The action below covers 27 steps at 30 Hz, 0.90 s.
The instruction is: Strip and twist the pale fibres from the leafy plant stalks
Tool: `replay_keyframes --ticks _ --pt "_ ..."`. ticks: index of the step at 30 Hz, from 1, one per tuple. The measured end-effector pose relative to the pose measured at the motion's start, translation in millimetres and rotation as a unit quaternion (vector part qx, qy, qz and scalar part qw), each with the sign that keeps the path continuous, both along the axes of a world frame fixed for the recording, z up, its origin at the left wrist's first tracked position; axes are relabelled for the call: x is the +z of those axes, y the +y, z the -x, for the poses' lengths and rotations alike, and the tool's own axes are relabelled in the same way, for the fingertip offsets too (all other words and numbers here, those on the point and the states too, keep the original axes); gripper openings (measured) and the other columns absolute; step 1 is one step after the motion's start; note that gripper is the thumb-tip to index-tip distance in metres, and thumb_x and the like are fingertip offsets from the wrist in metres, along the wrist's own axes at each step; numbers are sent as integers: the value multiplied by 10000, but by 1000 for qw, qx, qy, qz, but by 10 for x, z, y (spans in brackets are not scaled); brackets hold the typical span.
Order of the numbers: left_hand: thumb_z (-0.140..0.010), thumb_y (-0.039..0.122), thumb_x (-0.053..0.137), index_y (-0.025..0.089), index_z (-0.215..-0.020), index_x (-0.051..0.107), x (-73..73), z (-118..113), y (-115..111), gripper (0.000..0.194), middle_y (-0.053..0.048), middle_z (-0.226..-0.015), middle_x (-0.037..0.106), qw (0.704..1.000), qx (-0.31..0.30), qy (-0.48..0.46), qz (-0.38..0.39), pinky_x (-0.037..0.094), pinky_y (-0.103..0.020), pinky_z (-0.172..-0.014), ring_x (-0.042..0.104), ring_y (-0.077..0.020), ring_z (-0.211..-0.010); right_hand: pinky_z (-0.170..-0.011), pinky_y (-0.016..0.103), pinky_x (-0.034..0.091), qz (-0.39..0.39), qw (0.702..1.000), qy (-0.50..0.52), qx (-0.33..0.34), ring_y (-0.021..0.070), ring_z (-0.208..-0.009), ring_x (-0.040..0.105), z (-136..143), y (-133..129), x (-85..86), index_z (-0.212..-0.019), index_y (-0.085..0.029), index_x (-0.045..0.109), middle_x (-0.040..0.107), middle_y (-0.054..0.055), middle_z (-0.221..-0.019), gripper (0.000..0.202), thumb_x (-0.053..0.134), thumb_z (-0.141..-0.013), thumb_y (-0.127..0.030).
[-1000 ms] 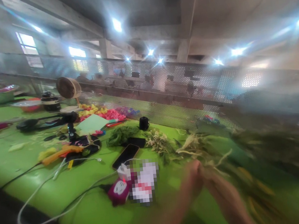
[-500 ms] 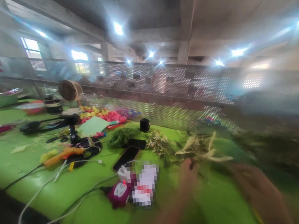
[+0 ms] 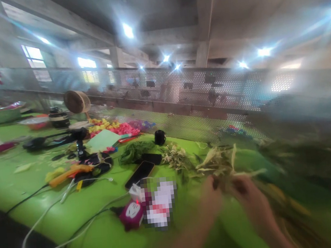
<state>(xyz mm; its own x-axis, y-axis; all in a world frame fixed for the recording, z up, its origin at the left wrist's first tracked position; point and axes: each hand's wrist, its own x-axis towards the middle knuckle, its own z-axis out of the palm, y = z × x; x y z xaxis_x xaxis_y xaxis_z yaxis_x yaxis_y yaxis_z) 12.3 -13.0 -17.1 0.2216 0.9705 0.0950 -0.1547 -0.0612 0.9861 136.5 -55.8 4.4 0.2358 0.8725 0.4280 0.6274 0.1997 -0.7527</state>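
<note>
My left hand (image 3: 212, 194) is closed at the near side of a bunch of pale green artificial leaves (image 3: 218, 160), its fingers pinched at the stems. Right beside it, my right hand (image 3: 248, 194) is closed too, with its fingertips on the same bunch's lower part. Motion blur hides the exact fingertips. Just left of the bunch lies a heap of small pale sprigs (image 3: 175, 157) on the green table (image 3: 104, 217). Under and past my right forearm there are blurred yellowish stems (image 3: 292, 201).
Nearer the left stand a purple power strip (image 3: 132, 214) with a white plug, a pixelated phone (image 3: 162, 207) and a dark phone (image 3: 140, 174). Further off are an orange glue gun (image 3: 70, 173), pink and yellow petals (image 3: 127, 128), a small fan (image 3: 77, 101) and a perforated metal screen (image 3: 182, 118).
My right hand has moved left and up from the right side to meet my left hand at the leaf bunch. The left hand stays nearly in place.
</note>
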Motion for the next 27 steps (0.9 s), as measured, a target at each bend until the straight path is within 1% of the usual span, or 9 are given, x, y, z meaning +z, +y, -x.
replay_keyframes --ticks 3,5,9,13,15,17,19,23,27 --pt "-779 184 559 153 -802 541 -24 -33 -18 42 -18 -786 596 999 -27 -40 20 385 -248 -678 516 -127 -720 -718 311 515 -48 986 -159 5 205 -790 666 -72 -38 -30 -1030 -257 659 715 49 -970 254 537 -820 -332" --pt "-772 185 562 152 -791 543 -36 -35 -23 42 -1 -728 573 998 -40 -42 28 371 -237 -646 490 -113 -675 -771 318 509 -71 975 -211 15 214 -871 664 -127 -39 -49 -1052 -261 671 711 56 -1015 266 506 -850 -310" --pt "-775 291 569 146 -845 574 -29 17 -9 161 25 -601 537 991 -120 -22 55 313 -222 -525 429 -89 -525 -767 319 501 -64 969 -235 28 211 -875 650 -234 -34 -35 -994 -254 677 708 59 -971 238 475 -894 -329" --pt "-772 340 559 150 -979 614 32 142 35 286 -19 -719 642 978 -204 23 46 356 -222 -535 498 -98 -540 -725 314 494 -59 968 -243 38 212 -823 643 -297 -55 17 -927 -252 676 701 58 -901 207 485 -891 -320" --pt "-770 327 554 166 -964 653 56 210 66 271 -30 -801 669 975 -208 79 13 395 -236 -593 546 -115 -623 -728 312 489 -62 964 -254 42 214 -832 644 -311 -69 33 -935 -258 678 701 55 -900 202 485 -887 -298" --pt "-757 283 559 177 -878 688 55 257 95 206 -27 -833 678 970 -184 146 -56 416 -256 -667 570 -139 -723 -733 306 482 -63 961 -266 49 208 -842 644 -315 -82 37 -967 -265 675 701 50 -919 212 479 -889 -273" --pt "-736 220 564 179 -863 693 32 274 110 185 -30 -862 683 966 -156 173 -112 424 -268 -720 578 -157 -792 -724 297 475 -59 957 -276 59 200 -836 640 -312 -90 32 -984 -270 670 696 47 -931 223 466 -894 -252" --pt "-711 165 576 170 -954 658 10 263 77 257 -44 -880 683 963 -149 175 -140 428 -248 -682 576 -148 -751 -662 281 455 -50 954 -287 71 190 -767 623 -298 -95 15 -908 -258 661 675 42 -843 211 452 -894 -233" --pt "-752 162 535 191 -977 675 107 282 8 267 -32 -887 686 937 -166 228 -205 417 -235 -670 568 -140 -728 -630 274 436 -27 955 -282 88 182 -727 602 -289 -92 -4 -864 -252 642 656 34 -807 219 432 -879 -195"
